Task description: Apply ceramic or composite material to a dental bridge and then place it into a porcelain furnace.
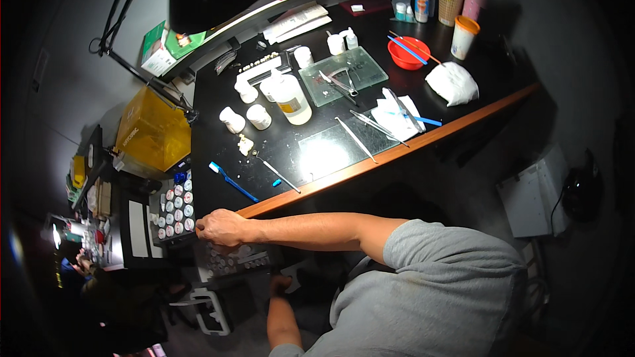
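My right arm stretches across to the left, and my right hand (225, 228) is closed at the front left corner of the black desk (264, 152). Its fingers curl down over an edge; what they grip is hidden. Just beyond them is a tray of round jars with pale lids (175, 208). Under the hand, in shadow, sits a drawer holding more round containers (238, 259). My left hand (281, 284) hangs low beside that drawer, dim, with its fingers hard to make out. A blue toothbrush (231, 180) and a metal spatula (278, 173) lie on the desk nearby.
White bottles and a clear bottle (291, 99) stand mid-desk. Behind them lies a glass slab (344, 76) with tools. Metal instruments (357, 139) rest along the wooden front edge (430, 137). A red bowl (409, 53) and white cloth bundle (453, 84) are at right; a lamp arm (126, 66) rises at left.
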`<state>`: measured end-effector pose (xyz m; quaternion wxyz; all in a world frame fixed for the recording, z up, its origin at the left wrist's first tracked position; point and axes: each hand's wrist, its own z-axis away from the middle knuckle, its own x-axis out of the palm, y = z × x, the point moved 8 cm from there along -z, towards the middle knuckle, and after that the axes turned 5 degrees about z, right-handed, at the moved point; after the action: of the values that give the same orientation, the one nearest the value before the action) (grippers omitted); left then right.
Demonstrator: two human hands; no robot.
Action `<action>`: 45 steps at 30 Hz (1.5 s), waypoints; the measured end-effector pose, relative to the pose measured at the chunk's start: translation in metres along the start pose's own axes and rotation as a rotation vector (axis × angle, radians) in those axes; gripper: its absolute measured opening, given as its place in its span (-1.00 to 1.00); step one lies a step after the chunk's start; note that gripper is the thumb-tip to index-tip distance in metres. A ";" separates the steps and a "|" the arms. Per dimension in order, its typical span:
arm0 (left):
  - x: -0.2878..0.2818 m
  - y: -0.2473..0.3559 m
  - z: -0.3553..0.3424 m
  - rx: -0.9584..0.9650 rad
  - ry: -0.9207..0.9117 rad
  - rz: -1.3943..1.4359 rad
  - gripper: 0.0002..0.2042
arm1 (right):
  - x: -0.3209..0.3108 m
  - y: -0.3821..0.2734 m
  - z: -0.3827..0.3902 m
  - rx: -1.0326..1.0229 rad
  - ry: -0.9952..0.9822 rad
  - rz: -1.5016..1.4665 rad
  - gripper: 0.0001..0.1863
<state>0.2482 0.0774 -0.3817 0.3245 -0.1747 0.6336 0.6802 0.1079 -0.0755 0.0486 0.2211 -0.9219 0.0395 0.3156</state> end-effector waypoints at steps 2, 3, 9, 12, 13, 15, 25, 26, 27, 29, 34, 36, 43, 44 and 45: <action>0.020 -0.054 0.014 -0.492 -0.448 -0.429 -0.31 | -0.011 -0.015 -0.001 -0.047 -0.008 -0.097 -0.83; 0.020 -0.054 0.021 -0.498 -0.452 -0.445 -0.31 | -0.021 -0.020 0.008 -0.042 0.008 -0.103 -0.83; -0.003 0.009 0.017 -0.520 -0.187 -0.532 -0.39 | -0.088 -0.025 0.141 -0.072 -0.165 -0.385 -0.84; -0.012 0.028 0.037 -0.610 -0.164 -0.547 -0.36 | -0.075 0.035 0.255 0.251 -0.492 -0.621 -0.84; -0.018 0.031 0.045 -0.704 -0.126 -0.574 -0.37 | -0.051 0.074 0.326 0.486 -0.300 -0.788 -0.81; -0.031 0.030 0.074 -0.788 -0.125 -0.601 -0.39 | -0.086 0.123 0.414 0.633 -0.310 -0.265 -0.77; -0.055 0.046 0.112 -0.958 0.138 -0.557 -0.42 | -0.204 0.095 0.626 1.119 -0.025 0.876 -0.50; -0.052 0.041 0.108 -0.955 0.106 -0.526 -0.42 | -0.198 0.089 0.633 1.187 -0.044 0.857 -0.50; -0.049 0.037 0.108 -0.953 0.077 -0.493 -0.41 | -0.192 0.087 0.640 1.263 -0.061 0.834 -0.49; -0.045 0.045 0.104 -0.872 0.117 -0.490 -0.44 | -0.179 0.093 0.645 1.374 -0.115 0.810 -0.47; -0.040 0.051 0.101 -0.899 0.115 -0.537 -0.45 | -0.167 0.106 0.654 1.452 -0.221 0.808 -0.43; -0.038 0.061 0.098 -0.972 0.094 -0.480 -0.46 | -0.165 0.107 0.663 1.442 -0.270 0.799 -0.42; -0.065 0.069 0.118 -1.065 0.245 -0.351 -0.49 | -0.159 0.144 0.686 1.391 -0.454 0.635 -0.42; -0.066 0.065 0.103 -1.027 0.259 -0.318 -0.51 | -0.167 0.148 0.698 1.423 -0.455 0.623 -0.42; -0.071 0.058 0.122 -1.040 0.300 -0.281 -0.52 | -0.157 0.160 0.694 1.408 -0.495 0.569 -0.43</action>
<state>0.2822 0.1812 -0.2756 0.1896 -0.4892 0.2246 0.8211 -0.4429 0.0702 -0.4064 0.6647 -0.4234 0.4130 0.4564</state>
